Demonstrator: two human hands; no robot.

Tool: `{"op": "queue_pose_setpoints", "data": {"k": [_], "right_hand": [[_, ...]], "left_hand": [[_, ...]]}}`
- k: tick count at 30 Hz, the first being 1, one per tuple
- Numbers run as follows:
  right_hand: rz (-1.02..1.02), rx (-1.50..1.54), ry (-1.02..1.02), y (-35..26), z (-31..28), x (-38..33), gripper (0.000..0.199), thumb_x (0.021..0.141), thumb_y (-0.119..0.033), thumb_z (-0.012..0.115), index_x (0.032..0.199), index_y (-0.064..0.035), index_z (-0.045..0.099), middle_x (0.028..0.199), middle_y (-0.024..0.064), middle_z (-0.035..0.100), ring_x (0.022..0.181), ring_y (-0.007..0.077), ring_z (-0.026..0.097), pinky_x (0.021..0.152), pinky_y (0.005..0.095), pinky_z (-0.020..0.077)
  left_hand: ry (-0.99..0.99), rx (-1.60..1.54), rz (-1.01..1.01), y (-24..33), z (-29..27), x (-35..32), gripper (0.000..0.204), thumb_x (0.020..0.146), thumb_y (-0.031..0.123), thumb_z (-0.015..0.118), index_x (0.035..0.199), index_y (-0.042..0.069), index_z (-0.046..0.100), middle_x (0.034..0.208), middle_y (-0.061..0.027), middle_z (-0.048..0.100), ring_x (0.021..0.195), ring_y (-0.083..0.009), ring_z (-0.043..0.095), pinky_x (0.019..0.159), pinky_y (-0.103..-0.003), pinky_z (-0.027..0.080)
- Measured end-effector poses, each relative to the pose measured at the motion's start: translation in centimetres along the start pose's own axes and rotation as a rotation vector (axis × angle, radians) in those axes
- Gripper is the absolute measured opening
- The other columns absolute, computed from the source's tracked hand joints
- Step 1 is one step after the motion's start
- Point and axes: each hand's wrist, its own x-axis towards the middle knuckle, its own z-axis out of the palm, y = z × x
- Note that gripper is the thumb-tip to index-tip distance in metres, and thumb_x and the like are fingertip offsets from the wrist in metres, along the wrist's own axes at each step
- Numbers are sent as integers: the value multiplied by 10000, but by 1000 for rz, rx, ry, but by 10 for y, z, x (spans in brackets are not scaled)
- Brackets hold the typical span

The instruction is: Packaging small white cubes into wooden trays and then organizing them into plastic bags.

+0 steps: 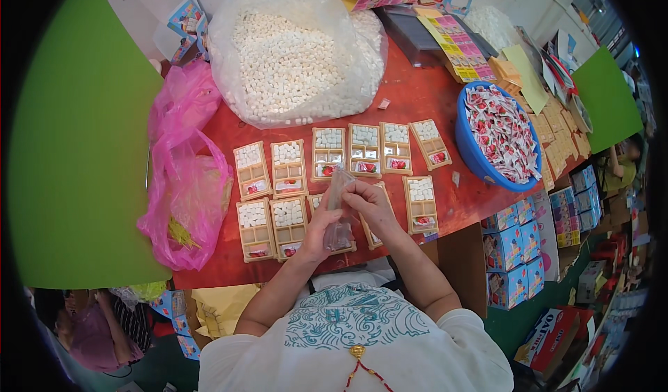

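Note:
At the front of the red table, both my hands hold a clear plastic bag (338,233), which looks narrow and folded. My left hand (321,230) is closed round its lower left side. Higher up, my right hand (372,205) pinches the bag's edge between thumb and fingers. Beneath and around my hands lie several small light wooden trays, partly hidden by them. One such tray (286,153) has white cubes at its far end, divided compartments and a red-and-white sachet. Right of my right hand lies another filled tray (421,208).
Behind the trays sits a large clear sack of white cubes (285,65). A blue basin (465,141) full of sachets stands at the right, near stacked wooden trays (557,131). A pink plastic bag (182,204) lies left. Blue boxes (504,253) are stacked below the right edge.

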Motion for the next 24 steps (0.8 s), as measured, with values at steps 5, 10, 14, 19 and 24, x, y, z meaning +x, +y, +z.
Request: {"op": "queue_pose_setpoints", "data": {"k": [5, 10, 14, 19, 24], "right_hand": [[-33, -51, 7, 1, 0, 1, 124, 918, -123, 550, 920, -15, 610, 801, -21, 579, 710, 27, 525, 621, 178, 413], [-49, -67, 44, -2, 5, 1, 103, 917, -116, 538, 878, -33, 586, 789, -32, 557, 720, 24, 496, 637, 182, 404], [-92, -89, 65, -3, 7, 2, 107, 907, -109, 536, 862, -25, 585, 754, -12, 542, 686, 35, 490, 586, 193, 403], [-202, -322, 87, -2, 9, 1, 86, 915, -91, 530, 874, -29, 574, 773, -35, 537, 714, 22, 479, 625, 184, 392], [-57, -103, 98, -13, 9, -1, 91, 916, -84, 527, 869, -24, 577, 785, -20, 561, 718, 30, 506, 637, 187, 409]], "left_hand": [[-19, 20, 12, 1, 0, 1, 716, 849, 237, 487, 1486, 145, 173, 1147, -90, 536, 858, -166, 617, 593, -286, 544], [-20, 41, 22, 4, 4, 0, 732, 846, 235, 500, 1490, 150, 162, 1179, -78, 517, 898, -154, 594, 608, -281, 544], [39, 53, 15, 9, 12, 1, 723, 845, 235, 513, 1482, 148, 181, 1209, -67, 498, 938, -147, 574, 643, -287, 548], [36, 20, 30, 4, 3, 5, 640, 858, 227, 491, 1445, 142, 250, 1202, -72, 509, 943, -165, 580, 676, -301, 550], [126, -134, -11, 0, -9, 7, 488, 897, 222, 433, 1370, 120, 369, 1149, -98, 583, 927, -245, 637, 727, -416, 569]]}}
